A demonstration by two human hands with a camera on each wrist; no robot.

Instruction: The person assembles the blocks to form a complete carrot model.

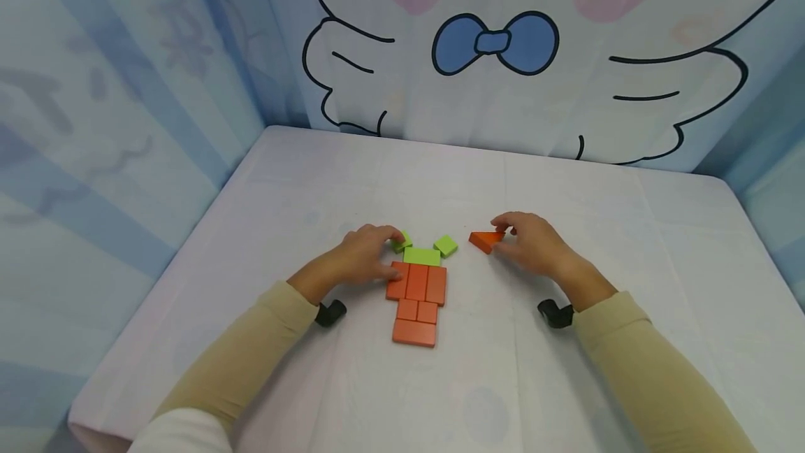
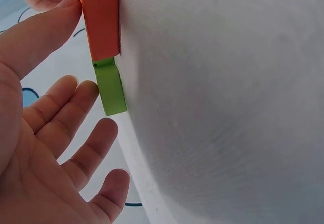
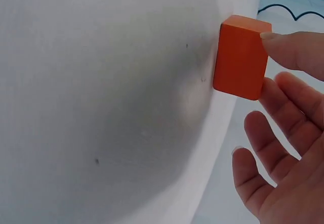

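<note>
Flat on the table lies a figure of blocks: several red blocks below, a green rectangular block on top, and two small tilted green blocks at its upper corners. My left hand is at the figure's left side, its thumb touching a red block and fingertips at the left small green block. To the right, apart from the figure, my right hand pinches an orange triangular block between thumb and fingers. In the right wrist view this block shows its rectangular side, close to the tabletop.
The right small green block sits between the figure's top and my right hand. A white cloth covers the table. Behind it hangs a printed curtain, with blue patterned curtains at the sides.
</note>
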